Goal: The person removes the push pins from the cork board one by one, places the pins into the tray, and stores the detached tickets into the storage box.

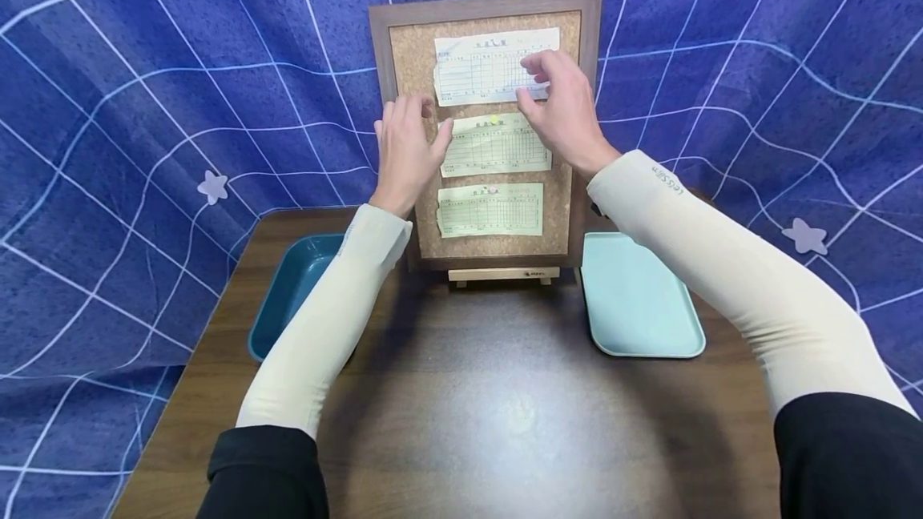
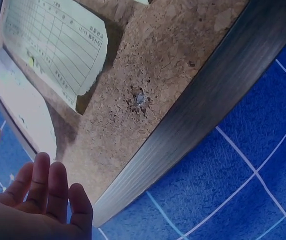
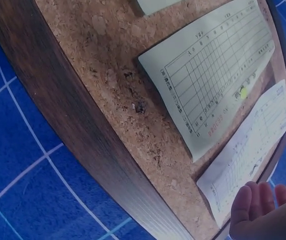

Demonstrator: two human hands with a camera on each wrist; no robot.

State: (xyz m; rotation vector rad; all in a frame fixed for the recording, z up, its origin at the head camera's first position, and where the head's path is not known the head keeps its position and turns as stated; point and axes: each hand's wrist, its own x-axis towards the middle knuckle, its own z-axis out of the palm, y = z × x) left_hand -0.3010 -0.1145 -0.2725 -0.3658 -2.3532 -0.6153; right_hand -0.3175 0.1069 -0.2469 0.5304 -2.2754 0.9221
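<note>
A framed corkboard (image 1: pixel 414 54) stands upright with three printed slips in a column. The top slip (image 1: pixel 469 70) is white, with what looks like a pale pin near its upper edge. A yellow pin (image 1: pixel 493 119) marks the greenish middle slip (image 1: pixel 497 152), and a pink pin (image 1: pixel 493 190) the bottom slip (image 1: pixel 490 219). My left hand (image 1: pixel 407 150) is at the board's left side, fingers loosely bent, holding nothing. Over the top slip's right end my right hand (image 1: pixel 568 110) has thumb and fingers apart with nothing between them. Whether either hand touches the board, I cannot tell.
A wooden easel ledge (image 1: pixel 503 274) carries the board at the back of the brown table (image 1: pixel 505 439). A dark teal tray (image 1: pixel 261 319) lies left, partly behind my left arm; a pale aqua tray (image 1: pixel 638 295) lies right. Blue curtain (image 1: pixel 144 183) hangs behind.
</note>
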